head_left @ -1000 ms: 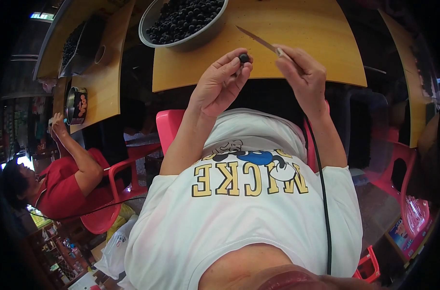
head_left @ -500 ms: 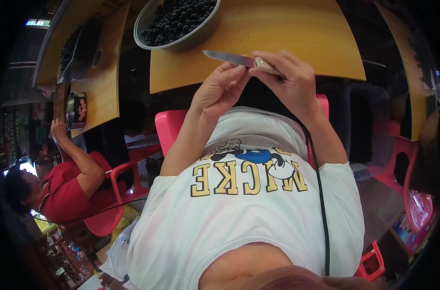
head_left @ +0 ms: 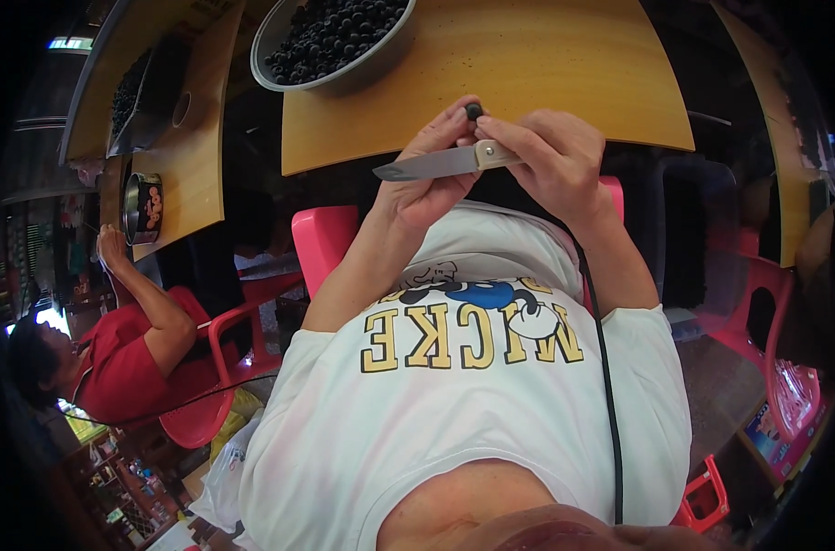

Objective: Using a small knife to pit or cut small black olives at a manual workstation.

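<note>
My left hand [head_left: 431, 174] pinches a small dark round fruit [head_left: 473, 111] between thumb and fingertips, just in front of the yellow table's near edge [head_left: 491, 138]. My right hand [head_left: 550, 161] grips a small knife [head_left: 436, 164] by its pale handle, the blade lying flat and pointing left across my left palm. Both hands are close together, touching at the fingertips by the fruit. A grey metal bowl [head_left: 344, 75] heaped with the same dark fruits stands at the table's far left.
A second yellow table [head_left: 192, 156] at left carries a dark tray of fruits [head_left: 128, 92] and a round tin [head_left: 145, 207]. A person in a red shirt [head_left: 114, 358] sits at left on a red chair. Red plastic chairs [head_left: 321, 243] surround me.
My hands have come together and lower toward my chest. The knife swung from pointing up-left to lying flat across my left hand, and the fruit now sits at my fingertips.
</note>
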`<action>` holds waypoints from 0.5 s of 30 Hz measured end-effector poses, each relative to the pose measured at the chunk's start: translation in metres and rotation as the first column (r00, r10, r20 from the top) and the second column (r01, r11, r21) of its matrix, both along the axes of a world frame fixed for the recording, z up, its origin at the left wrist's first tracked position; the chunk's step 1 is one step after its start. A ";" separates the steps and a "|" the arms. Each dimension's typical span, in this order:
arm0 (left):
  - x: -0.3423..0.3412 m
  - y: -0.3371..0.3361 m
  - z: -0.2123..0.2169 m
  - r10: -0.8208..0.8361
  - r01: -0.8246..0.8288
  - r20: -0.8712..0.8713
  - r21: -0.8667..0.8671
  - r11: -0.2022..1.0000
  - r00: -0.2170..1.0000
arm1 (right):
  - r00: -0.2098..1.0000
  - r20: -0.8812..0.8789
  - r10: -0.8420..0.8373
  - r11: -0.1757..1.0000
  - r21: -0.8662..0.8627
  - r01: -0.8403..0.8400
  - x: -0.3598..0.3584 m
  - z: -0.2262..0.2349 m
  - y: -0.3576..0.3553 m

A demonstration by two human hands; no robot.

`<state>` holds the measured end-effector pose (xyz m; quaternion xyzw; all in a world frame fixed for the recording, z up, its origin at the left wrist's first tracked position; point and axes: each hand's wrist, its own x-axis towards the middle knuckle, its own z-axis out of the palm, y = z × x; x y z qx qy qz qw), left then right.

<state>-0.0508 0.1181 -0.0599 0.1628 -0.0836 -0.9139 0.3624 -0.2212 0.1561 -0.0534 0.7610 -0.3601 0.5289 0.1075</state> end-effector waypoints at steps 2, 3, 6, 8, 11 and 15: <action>0.005 -0.004 -0.004 -0.023 0.022 -0.102 -0.009 1.000 0.994 | 1.000 -0.027 0.001 1.000 0.027 0.000 -0.003 0.001 0.002; 0.006 -0.004 0.002 0.007 -0.010 -0.042 -0.067 0.998 0.999 | 0.999 -0.053 0.000 0.998 0.055 0.003 -0.004 0.001 0.002; 0.010 -0.004 0.009 0.035 -0.036 -0.007 -0.137 0.990 0.999 | 0.999 -0.001 -0.034 0.991 0.132 0.033 -0.001 0.015 0.006; 0.011 -0.003 0.009 0.028 -0.033 -0.032 -0.150 0.988 0.999 | 0.998 -0.009 -0.059 0.990 0.131 0.060 0.000 0.015 0.005; 0.012 -0.002 0.007 0.028 -0.041 -0.066 -0.190 0.981 0.997 | 0.995 -0.040 -0.092 0.985 0.142 0.097 0.001 0.016 0.006; 0.012 -0.002 0.006 0.030 -0.041 -0.056 -0.193 0.980 0.998 | 0.992 -0.062 -0.113 0.981 0.148 0.121 0.001 0.015 0.006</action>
